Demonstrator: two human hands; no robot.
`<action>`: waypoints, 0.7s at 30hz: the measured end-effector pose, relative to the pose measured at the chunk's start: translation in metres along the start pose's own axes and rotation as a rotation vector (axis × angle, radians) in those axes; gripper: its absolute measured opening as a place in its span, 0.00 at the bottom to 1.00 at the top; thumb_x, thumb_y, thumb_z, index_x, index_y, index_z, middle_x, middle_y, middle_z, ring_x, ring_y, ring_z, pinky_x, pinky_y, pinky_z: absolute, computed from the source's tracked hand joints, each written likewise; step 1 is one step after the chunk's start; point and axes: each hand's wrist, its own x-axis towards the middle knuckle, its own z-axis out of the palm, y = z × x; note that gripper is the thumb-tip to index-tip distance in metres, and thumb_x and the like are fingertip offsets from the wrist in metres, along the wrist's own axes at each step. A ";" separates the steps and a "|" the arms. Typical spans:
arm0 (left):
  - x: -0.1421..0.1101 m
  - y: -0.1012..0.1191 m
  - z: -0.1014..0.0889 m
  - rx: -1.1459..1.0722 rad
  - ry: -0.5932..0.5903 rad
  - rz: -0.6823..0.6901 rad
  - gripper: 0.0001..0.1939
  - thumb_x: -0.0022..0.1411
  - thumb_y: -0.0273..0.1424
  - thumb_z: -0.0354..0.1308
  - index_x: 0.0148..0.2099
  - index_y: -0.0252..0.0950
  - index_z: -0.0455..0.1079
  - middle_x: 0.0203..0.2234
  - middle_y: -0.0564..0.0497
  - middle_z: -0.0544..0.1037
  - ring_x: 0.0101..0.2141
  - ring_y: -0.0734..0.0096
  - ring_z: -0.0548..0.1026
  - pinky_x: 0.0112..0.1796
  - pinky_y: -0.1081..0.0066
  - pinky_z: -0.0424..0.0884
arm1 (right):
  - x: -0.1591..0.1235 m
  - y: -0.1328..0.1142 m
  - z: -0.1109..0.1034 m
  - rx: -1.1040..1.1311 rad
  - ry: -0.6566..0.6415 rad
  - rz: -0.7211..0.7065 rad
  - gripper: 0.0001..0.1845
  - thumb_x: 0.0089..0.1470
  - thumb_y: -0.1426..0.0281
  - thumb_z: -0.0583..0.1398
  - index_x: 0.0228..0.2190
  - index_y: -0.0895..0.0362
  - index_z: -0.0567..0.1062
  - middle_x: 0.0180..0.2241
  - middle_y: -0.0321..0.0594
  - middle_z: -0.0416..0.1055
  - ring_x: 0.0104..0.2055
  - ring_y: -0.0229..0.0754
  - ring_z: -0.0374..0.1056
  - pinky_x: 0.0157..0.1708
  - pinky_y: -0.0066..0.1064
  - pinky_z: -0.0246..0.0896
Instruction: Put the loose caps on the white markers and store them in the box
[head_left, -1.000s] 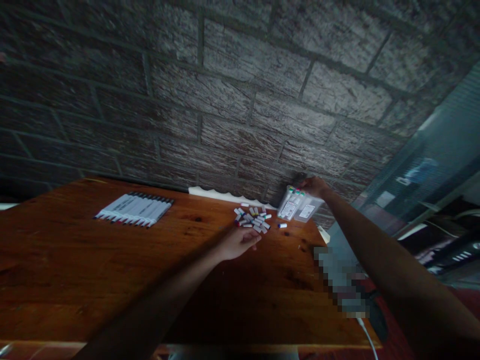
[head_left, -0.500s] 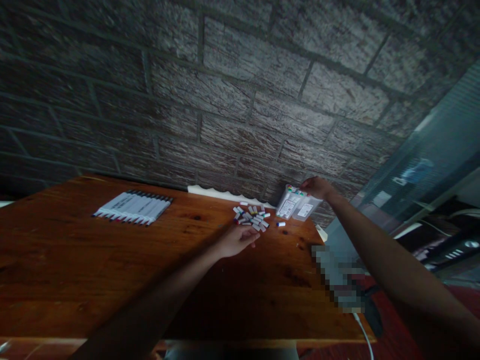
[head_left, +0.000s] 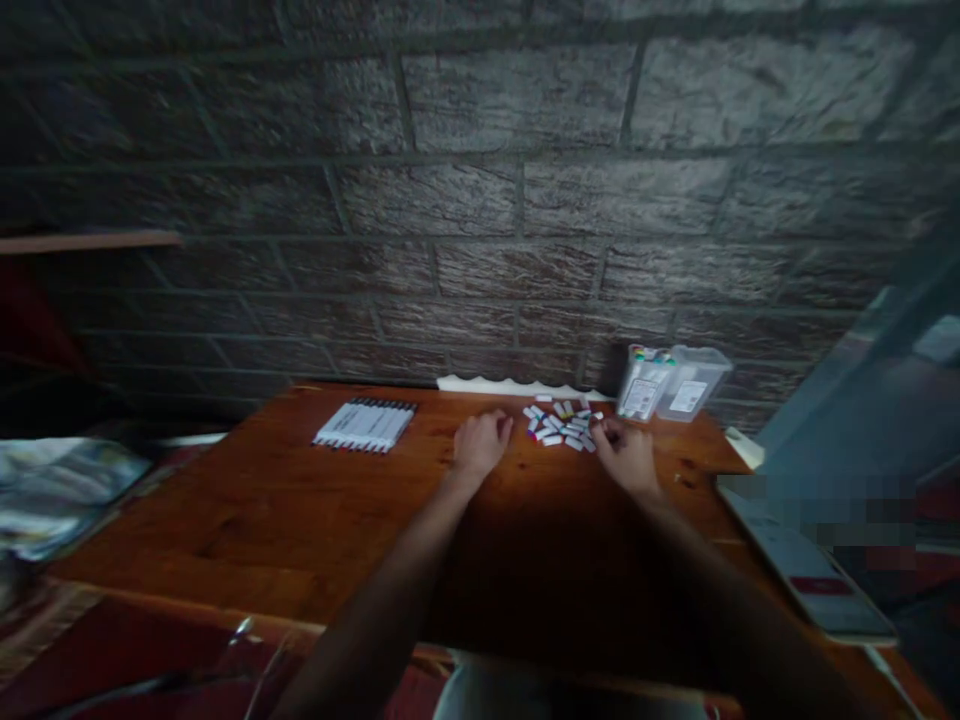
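A loose pile of small white marker caps with coloured ends (head_left: 559, 424) lies on the wooden table between my two hands. My right hand (head_left: 628, 458) is at the pile's right edge, thumb and fingers pinched around a marker cap partly covered by them. Left of the pile, my left hand (head_left: 480, 445) rests low over the wood with its fingers curled in; whatever may be inside is hidden. Farther left, several white markers (head_left: 365, 425) lie side by side in a neat row, dark ends toward the wall.
A clear case with coloured-tipped contents (head_left: 643, 388) stands beside another clear case (head_left: 694, 385) at the table's back right. A white wavy strip (head_left: 510, 387) runs along the stone-patterned wall (head_left: 480, 260). A flat device (head_left: 817, 580) lies at the right edge.
My right hand has come down from the top of the clear cases to the pile's right edge. My left hand has drawn left, away from the caps, and curled. The view has turned left.
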 end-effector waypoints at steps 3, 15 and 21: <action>0.007 -0.021 -0.012 0.154 0.049 -0.180 0.20 0.67 0.39 0.45 0.49 0.33 0.71 0.43 0.34 0.76 0.44 0.49 0.75 0.43 0.59 0.68 | -0.002 0.011 0.002 -0.013 -0.030 -0.027 0.22 0.56 0.56 0.51 0.15 0.53 0.64 0.15 0.36 0.63 0.19 0.38 0.58 0.23 0.29 0.51; 0.021 -0.080 -0.028 0.408 0.089 -0.528 0.23 0.64 0.27 0.45 0.59 0.21 0.61 0.56 0.24 0.64 0.57 0.41 0.62 0.51 0.52 0.63 | 0.002 0.010 0.002 0.073 -0.037 -0.024 0.21 0.56 0.60 0.51 0.14 0.54 0.60 0.15 0.35 0.63 0.19 0.36 0.57 0.24 0.28 0.50; 0.019 -0.078 -0.025 0.422 0.076 -0.469 0.22 0.63 0.23 0.43 0.57 0.20 0.62 0.53 0.21 0.67 0.55 0.39 0.66 0.49 0.50 0.65 | 0.003 0.014 0.003 0.085 -0.027 -0.015 0.22 0.56 0.61 0.52 0.14 0.54 0.59 0.15 0.34 0.63 0.19 0.36 0.58 0.23 0.28 0.48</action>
